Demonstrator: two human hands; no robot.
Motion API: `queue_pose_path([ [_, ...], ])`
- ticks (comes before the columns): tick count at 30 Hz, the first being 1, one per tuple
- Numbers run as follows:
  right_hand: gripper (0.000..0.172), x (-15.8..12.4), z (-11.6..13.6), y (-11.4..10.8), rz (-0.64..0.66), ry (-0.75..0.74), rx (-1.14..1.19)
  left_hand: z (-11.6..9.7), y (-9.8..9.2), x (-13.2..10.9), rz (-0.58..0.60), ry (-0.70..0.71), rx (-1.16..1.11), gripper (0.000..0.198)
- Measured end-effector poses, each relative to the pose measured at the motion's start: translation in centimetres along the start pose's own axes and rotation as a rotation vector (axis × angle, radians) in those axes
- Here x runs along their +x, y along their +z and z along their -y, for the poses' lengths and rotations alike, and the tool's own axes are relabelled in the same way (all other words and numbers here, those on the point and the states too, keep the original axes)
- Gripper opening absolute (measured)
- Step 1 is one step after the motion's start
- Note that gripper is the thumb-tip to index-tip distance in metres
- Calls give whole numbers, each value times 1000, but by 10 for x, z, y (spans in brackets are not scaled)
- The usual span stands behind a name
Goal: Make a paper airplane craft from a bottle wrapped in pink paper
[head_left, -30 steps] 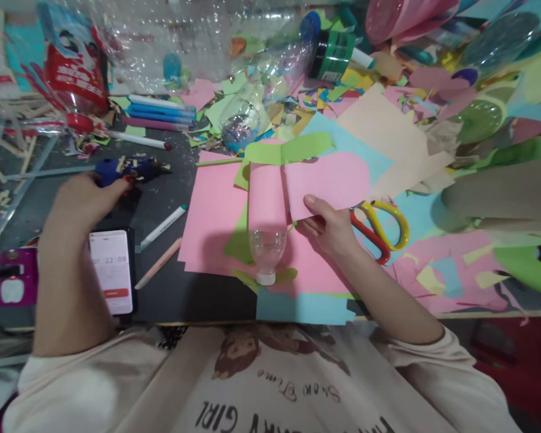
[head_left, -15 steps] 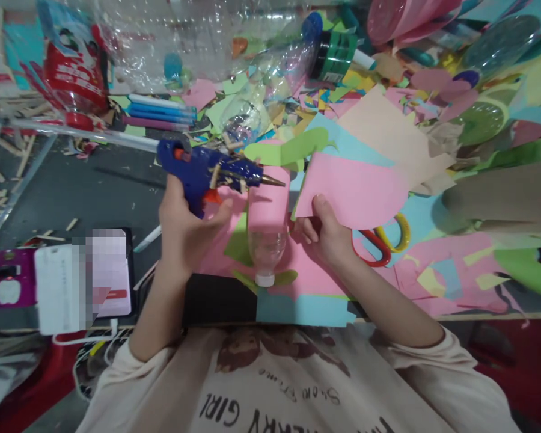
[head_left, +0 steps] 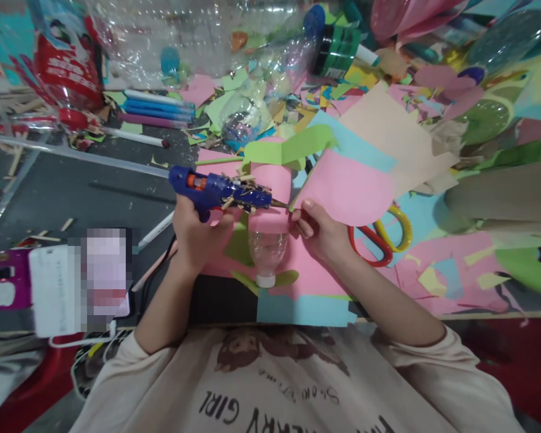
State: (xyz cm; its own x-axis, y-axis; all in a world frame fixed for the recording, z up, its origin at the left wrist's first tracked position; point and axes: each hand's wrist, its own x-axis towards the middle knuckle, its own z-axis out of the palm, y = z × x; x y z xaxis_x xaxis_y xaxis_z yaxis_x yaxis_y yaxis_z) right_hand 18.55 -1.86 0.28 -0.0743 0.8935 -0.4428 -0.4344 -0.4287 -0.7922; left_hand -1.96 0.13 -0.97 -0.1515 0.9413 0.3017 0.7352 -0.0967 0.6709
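My left hand [head_left: 198,234] is closed around the handle of a blue hot glue gun [head_left: 225,191] with wood bits stuck along its barrel. A long clear glue stick [head_left: 117,160] runs out of its back end. The metal nozzle points right and meets the lower left edge of a pink paper piece [head_left: 347,186] with a rounded side. My right hand [head_left: 322,231] pinches that paper near the same edge. Between my hands lies a small clear bottle [head_left: 268,243] wrapped in pink paper, its white cap toward me. Green paper strips [head_left: 309,144] lie at its far end.
Red and yellow scissors [head_left: 381,246] lie right of my right hand. A phone [head_left: 106,258] and a white power bank [head_left: 54,288] rest at the left. Paper scraps, markers [head_left: 157,111], plastic bottles and a green-labelled jar [head_left: 338,51] crowd the far side.
The glue gun has moved slightly right and down, turning so its nozzle reaches the pink paper's edge. The paper has tilted a little, still in my right hand.
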Motion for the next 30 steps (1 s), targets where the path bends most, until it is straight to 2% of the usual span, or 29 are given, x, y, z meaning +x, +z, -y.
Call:
queue_pose_path([
  [4, 47, 1, 0, 0, -54, -30, 10, 3, -1, 2, 3, 98, 37, 33],
  [8, 49, -1, 1, 1, -85, -47, -29, 6, 0, 2, 16, 76, 20, 41],
  [14, 44, -3, -1, 0, -79, -36, -21, 3, 0, 2, -8, 118, -79, 40],
  [19, 44, -3, -2, 0, -78, -19, -33, 7, 0, 2, 22, 76, -17, 41],
  [25, 45, -3, 0, 1, -85, -14, -9, 18, 6, -2, -15, 91, 8, 39],
  [30, 47, -3, 0, 1, -93, -5, -12, 16, 5, -1, -20, 106, 15, 43],
])
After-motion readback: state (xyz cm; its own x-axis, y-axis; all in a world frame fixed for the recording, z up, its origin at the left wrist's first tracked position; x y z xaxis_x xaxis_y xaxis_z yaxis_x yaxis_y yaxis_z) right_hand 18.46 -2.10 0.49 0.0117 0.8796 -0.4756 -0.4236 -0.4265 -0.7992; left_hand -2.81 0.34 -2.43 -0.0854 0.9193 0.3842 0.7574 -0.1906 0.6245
